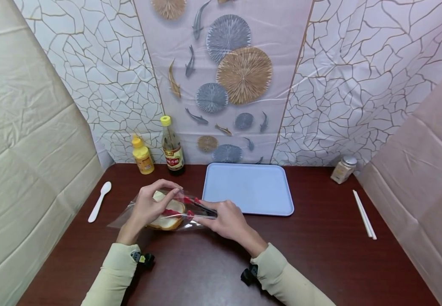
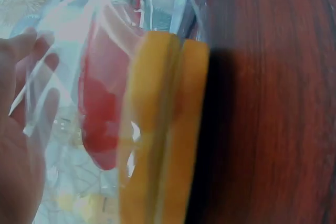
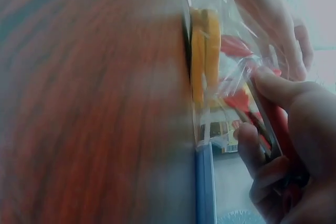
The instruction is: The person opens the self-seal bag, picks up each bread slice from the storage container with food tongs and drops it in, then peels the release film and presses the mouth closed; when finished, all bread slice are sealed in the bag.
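Note:
A clear plastic bag (image 1: 123, 217) lies on the table with slices of bread (image 1: 173, 223) inside; in the left wrist view the brown crusts (image 2: 160, 124) stand side by side. My left hand (image 1: 149, 207) is over the bag and pinches its raised upper film between thumb and fingers. From the right, my right hand (image 1: 226, 219) grips tongs (image 3: 274, 119) by their handles. Their red tips (image 2: 104, 93) are spread apart at the bag's mouth, one above the bread under the film. Whether the tips touch the bread I cannot tell.
A light blue tray (image 1: 247, 189) lies just behind my right hand. At the back left stand a yellow squeeze bottle (image 1: 143, 158) and a dark sauce bottle (image 1: 173, 148). A white spoon (image 1: 100, 202) is left, with a seasoning jar (image 1: 344, 169) and white chopsticks (image 1: 364, 214) at right.

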`<action>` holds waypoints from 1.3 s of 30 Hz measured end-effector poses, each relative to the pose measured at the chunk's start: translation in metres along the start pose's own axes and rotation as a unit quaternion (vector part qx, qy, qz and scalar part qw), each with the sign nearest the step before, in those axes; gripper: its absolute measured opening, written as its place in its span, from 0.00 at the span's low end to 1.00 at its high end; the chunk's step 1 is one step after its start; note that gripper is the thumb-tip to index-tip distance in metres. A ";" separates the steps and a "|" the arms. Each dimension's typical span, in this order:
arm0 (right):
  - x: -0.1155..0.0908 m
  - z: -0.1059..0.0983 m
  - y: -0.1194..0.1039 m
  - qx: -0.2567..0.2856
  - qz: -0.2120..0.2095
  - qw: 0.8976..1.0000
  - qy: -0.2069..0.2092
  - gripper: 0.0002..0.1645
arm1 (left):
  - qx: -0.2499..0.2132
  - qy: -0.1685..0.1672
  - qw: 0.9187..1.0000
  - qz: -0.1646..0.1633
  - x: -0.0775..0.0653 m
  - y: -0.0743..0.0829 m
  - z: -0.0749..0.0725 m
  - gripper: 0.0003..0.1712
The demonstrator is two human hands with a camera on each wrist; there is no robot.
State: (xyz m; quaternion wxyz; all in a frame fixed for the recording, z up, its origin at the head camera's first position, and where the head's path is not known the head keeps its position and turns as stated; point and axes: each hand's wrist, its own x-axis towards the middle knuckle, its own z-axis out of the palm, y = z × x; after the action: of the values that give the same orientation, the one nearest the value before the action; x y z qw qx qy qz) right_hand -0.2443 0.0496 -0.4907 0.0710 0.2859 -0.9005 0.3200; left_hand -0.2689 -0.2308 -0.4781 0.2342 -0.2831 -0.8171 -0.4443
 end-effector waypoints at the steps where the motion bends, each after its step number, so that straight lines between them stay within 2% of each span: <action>1: 0.000 0.000 0.000 -0.001 0.000 1.000 -0.001 0.36 | -0.001 -0.009 1.000 0.001 0.000 0.000 0.000 0.11; 7: 0.000 0.000 0.006 0.014 -0.008 1.000 0.003 0.37 | 0.002 -0.048 0.999 -0.016 -0.002 -0.001 0.002 0.10; 11: 0.000 -0.002 0.008 0.021 -0.002 1.000 0.005 0.31 | 0.008 -0.048 0.999 -0.021 -0.001 -0.001 0.002 0.10; 18: 0.000 -0.006 0.009 0.022 0.005 1.000 0.005 0.29 | 0.013 -0.021 0.999 -0.025 -0.001 -0.002 0.000 0.09; 24: -0.008 -0.018 0.017 0.019 0.008 1.000 0.009 0.29 | 0.025 -0.059 0.997 -0.045 -0.003 -0.005 0.002 0.07; 29: -0.030 -0.036 0.038 0.033 0.007 0.999 -0.002 0.29 | 0.016 -0.080 0.994 -0.065 -0.005 -0.010 0.007 0.05; 35: -0.058 -0.073 0.074 0.075 0.070 0.995 -0.015 0.32 | 0.014 -0.095 0.992 -0.076 -0.007 -0.015 0.011 0.04; 39: -0.077 -0.102 0.106 0.076 0.101 0.992 0.021 0.34 | 0.001 -0.115 0.989 -0.095 -0.010 -0.019 0.013 0.06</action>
State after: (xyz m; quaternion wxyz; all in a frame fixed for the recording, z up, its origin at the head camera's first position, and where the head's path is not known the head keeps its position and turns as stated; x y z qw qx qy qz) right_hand -0.2456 0.2150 -0.4913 0.0356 0.1914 -0.8959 0.3994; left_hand -0.2756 -0.2306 -0.5021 0.0959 -0.2533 -0.8622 -0.4281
